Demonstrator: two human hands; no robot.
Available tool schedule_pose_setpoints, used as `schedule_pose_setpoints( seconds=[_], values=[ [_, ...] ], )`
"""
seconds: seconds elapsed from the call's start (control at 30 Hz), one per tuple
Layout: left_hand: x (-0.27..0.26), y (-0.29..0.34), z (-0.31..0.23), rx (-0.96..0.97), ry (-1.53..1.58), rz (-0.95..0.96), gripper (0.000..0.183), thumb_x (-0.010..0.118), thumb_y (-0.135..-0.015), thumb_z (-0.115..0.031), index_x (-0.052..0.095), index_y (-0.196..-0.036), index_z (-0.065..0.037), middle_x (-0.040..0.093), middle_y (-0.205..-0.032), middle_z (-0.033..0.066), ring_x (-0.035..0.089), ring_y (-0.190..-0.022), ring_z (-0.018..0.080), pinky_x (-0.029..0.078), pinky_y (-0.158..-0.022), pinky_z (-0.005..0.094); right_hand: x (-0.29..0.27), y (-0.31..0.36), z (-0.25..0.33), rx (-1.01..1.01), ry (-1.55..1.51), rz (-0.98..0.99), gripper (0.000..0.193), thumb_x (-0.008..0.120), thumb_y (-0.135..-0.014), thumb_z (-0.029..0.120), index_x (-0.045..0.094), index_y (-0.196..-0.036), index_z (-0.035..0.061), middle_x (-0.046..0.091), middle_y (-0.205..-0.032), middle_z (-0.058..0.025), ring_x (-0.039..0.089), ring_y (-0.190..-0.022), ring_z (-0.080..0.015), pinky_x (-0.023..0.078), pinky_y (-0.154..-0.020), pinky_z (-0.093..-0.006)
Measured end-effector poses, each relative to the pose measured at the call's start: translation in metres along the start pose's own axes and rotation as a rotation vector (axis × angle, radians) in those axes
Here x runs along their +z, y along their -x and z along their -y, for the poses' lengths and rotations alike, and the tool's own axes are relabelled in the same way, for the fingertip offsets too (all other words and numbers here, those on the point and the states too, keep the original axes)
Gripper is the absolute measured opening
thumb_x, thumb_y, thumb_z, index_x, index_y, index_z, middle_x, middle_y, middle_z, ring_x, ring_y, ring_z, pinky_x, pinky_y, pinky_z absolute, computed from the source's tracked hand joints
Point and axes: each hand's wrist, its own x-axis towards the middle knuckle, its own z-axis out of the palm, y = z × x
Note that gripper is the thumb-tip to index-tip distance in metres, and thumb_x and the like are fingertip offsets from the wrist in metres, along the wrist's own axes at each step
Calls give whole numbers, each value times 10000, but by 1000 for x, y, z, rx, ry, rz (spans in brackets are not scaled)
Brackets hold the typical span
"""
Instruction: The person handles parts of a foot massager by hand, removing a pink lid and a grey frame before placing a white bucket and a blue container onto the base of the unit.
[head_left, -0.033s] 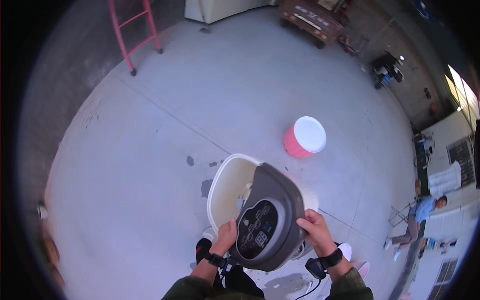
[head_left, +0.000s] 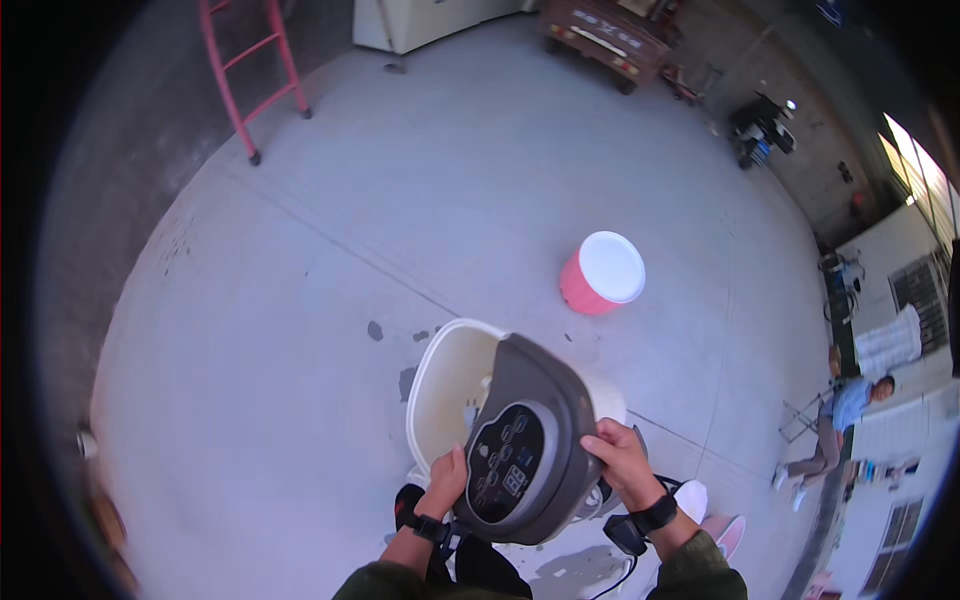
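Both hands hold a foot spa tub [head_left: 424, 398], tilted above the floor in front of my legs. It has a white rim, a cream inside and a dark grey cover. On the cover is a black control panel [head_left: 507, 462] with round buttons and a small display. My left hand [head_left: 444, 485] grips the cover's near left edge, thumb on top. At the right edge, my right hand [head_left: 622, 460] is closed with its thumb over the cover; its other fingers are partly hidden. Dark bands with small devices sit on both wrists, and a black cord hangs by the right one.
A pink stool [head_left: 588, 287] with a white round top stands ahead on the grey floor [head_left: 480, 190]. Wet patches lie beside the tub. A red ladder [head_left: 235, 85] leans far left, a cargo tricycle [head_left: 605, 40] is parked behind, and a person [head_left: 848, 408] sits at the right.
The view has shifted slightly, so the stool and ladder appear a little farther left. The tub sits slightly lower and to the left in the picture. Both hands keep their hold.
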Motion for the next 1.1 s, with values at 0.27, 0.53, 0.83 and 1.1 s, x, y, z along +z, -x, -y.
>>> schedule_pose_setpoints(
  seconds=[0.27, 0.53, 0.83, 1.1],
  values=[
    [-50, 1, 32, -86, -185, 50, 504, 262, -882, -327, 591, -764, 37, 559, -743, 271, 522, -756, 444, 401, -684, 487, 25, -37, -64, 151, -99, -58, 205, 646, -753, 221, 518, -701, 70, 507, -633, 29, 451, -564, -37, 345, -495, -172],
    [-87, -17, 40, -56, -257, 30, 501, 270, -880, -321, 573, -705, 38, 548, -703, 273, 518, -717, 447, 390, -648, 508, 59, -39, -62, 170, -205, -123, 181, 643, -756, 190, 520, -700, 69, 491, -632, 36, 431, -576, -35, 343, -528, -176],
    [-76, -59, 22, -79, -295, 79, 467, 240, -889, -318, 575, -823, 0, 566, -799, 244, 519, -802, 416, 401, -724, 461, 50, -61, -47, 72, -235, -169, 141, 615, -750, 70, 497, -673, 72, 502, -623, 32, 457, -559, -45, 374, -519, -188],
    [-32, -95, 78, -263, 32, 25, 330, 411, -843, -290, 565, -899, -3, 578, -840, 226, 544, -843, 378, 426, -735, 398, 38, -126, -103, 120, -214, -131, 197, 633, -738, 89, 467, -634, 78, 459, -588, 44, 404, -526, -34, 327, -480, -180]
  ],
)
